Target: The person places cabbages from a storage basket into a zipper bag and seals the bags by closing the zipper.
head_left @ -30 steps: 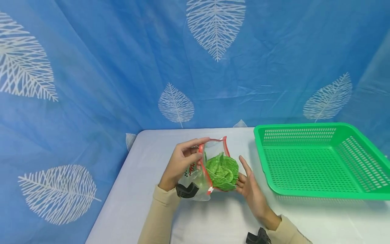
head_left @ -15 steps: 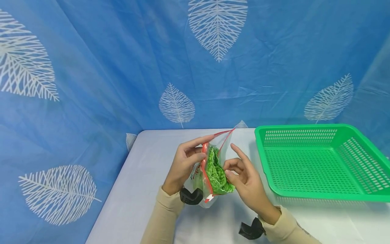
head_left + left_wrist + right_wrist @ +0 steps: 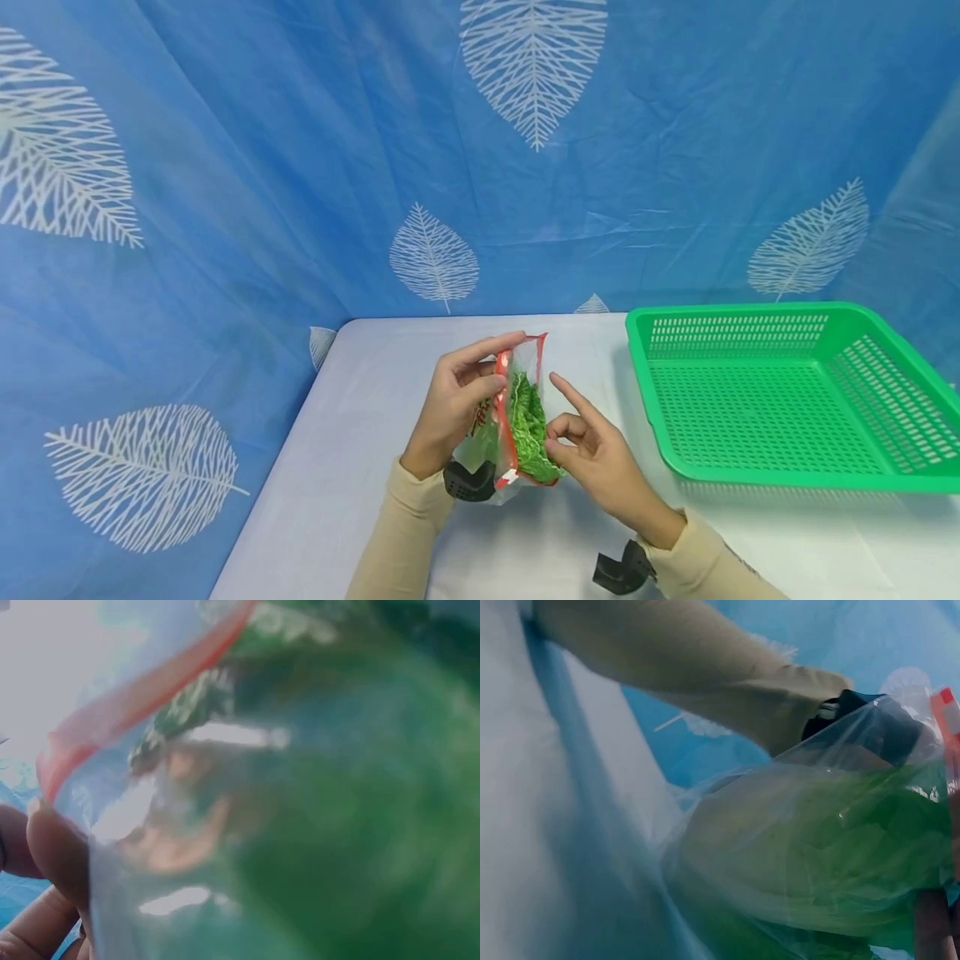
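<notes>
A clear zip bag (image 3: pixel 487 442) with red edging is tilted above the white table, its mouth facing right. Crinkled green lettuce (image 3: pixel 527 425) sits in it, with part showing at the mouth. My left hand (image 3: pixel 453 396) grips the bag's left lip, thumb in front and index finger stretched along the top. At the mouth, my right hand (image 3: pixel 596 454) pinches the lettuce's right edge with curled fingers and thumb, index finger pointing up; the exact contact is partly hidden. Through the film, green fills the left wrist view, and the bag (image 3: pixel 802 847) bulges in the right wrist view.
A green plastic basket (image 3: pixel 765 479) with slotted walls stands on the table at the right. The white table (image 3: pixel 360 417) ends at a blue curtain (image 3: pixel 660 150) printed with white leaves. Black straps with camera mounts (image 3: pixel 471 482) sit at both wrists.
My right hand moved left onto the lettuce, its fingers curling in. The lettuce turned and sits further into the bag. The bag's mouth has narrowed; my left hand keeps its grip, shifted slightly right.
</notes>
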The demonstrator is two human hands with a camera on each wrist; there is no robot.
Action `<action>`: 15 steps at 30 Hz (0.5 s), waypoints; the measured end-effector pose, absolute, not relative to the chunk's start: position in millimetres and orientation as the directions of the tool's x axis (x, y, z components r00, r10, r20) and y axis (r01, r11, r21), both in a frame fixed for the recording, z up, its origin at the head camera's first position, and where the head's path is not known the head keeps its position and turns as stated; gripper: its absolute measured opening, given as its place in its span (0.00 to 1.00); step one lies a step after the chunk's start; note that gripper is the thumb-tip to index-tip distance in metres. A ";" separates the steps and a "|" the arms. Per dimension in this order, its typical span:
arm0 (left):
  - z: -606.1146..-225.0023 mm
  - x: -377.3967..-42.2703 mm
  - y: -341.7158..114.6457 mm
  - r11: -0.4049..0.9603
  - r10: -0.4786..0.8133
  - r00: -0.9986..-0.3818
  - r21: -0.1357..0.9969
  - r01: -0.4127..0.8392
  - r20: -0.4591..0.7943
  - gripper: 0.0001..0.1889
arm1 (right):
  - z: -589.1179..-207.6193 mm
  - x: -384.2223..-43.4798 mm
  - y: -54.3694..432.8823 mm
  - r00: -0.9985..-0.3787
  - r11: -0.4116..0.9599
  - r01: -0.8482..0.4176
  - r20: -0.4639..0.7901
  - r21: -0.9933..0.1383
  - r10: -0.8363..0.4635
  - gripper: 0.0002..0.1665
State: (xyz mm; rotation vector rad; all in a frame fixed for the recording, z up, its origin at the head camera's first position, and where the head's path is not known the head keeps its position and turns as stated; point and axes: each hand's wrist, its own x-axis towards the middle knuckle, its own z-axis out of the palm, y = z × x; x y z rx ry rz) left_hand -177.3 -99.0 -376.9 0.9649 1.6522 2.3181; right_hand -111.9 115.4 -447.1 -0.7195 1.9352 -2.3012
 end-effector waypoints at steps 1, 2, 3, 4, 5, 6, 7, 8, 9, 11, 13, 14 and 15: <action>-377.0 -177.2 -99.4 -0.397 0.452 -0.787 0.885 0.245 0.420 0.24 | -448.7 -111.7 116.3 -0.888 -0.227 -0.254 0.320 -0.940 -0.330 0.47; -377.3 -177.1 -100.0 -0.406 0.448 -0.788 0.882 0.240 0.421 0.24 | -450.5 -111.1 117.3 -0.887 -0.236 -0.250 0.319 -0.939 -0.333 0.47; -377.5 -177.2 -100.6 -0.415 0.446 -0.788 0.878 0.238 0.424 0.24 | -452.3 -110.4 118.3 -0.884 -0.240 -0.249 0.322 -0.938 -0.338 0.47; -377.5 -177.2 -101.4 -0.418 0.439 -0.790 0.876 0.241 0.427 0.24 | -454.2 -109.4 119.3 -0.884 -0.240 -0.245 0.318 -0.939 -0.343 0.46; -377.3 -177.3 -102.3 -0.425 0.433 -0.791 0.872 0.243 0.432 0.24 | -455.5 -108.4 120.0 -0.883 -0.238 -0.243 0.316 -0.940 -0.348 0.46; -377.3 -177.3 -103.2 -0.431 0.426 -0.793 0.868 0.246 0.436 0.24 | -456.5 -107.4 120.3 -0.881 -0.231 -0.244 0.315 -0.942 -0.352 0.46; -377.2 -177.3 -104.1 -0.438 0.421 -0.794 0.865 0.246 0.439 0.24 | -457.3 -106.4 120.4 -0.881 -0.221 -0.249 0.315 -0.943 -0.352 0.46; -377.1 -177.3 -104.8 -0.443 0.415 -0.795 0.862 0.248 0.442 0.24 | -457.9 -105.9 120.5 -0.880 -0.212 -0.258 0.320 -0.943 -0.352 0.46; -377.0 -177.3 -105.5 -0.445 0.411 -0.796 0.860 0.250 0.445 0.24 | -457.6 -105.6 120.6 -0.879 -0.205 -0.268 0.326 -0.941 -0.348 0.47; -376.5 -177.5 -106.3 -0.452 0.411 -0.796 0.858 0.245 0.444 0.24 | -454.1 -105.9 121.1 -0.882 -0.197 -0.282 0.334 -0.939 -0.331 0.48; -375.0 -177.7 -107.5 -0.452 0.413 -0.798 0.859 0.239 0.440 0.24 | -447.0 -107.9 123.3 -0.886 -0.192 -0.296 0.344 -0.936 -0.311 0.50; -373.7 -178.5 -108.3 -0.454 0.412 -0.797 0.858 0.241 0.442 0.24 | -442.1 -109.9 125.0 -0.888 -0.187 -0.303 0.348 -0.934 -0.299 0.50; -372.1 -179.7 -109.5 -0.453 0.410 -0.798 0.858 0.242 0.441 0.24 | -436.5 -112.1 127.2 -0.892 -0.184 -0.307 0.349 -0.934 -0.288 0.49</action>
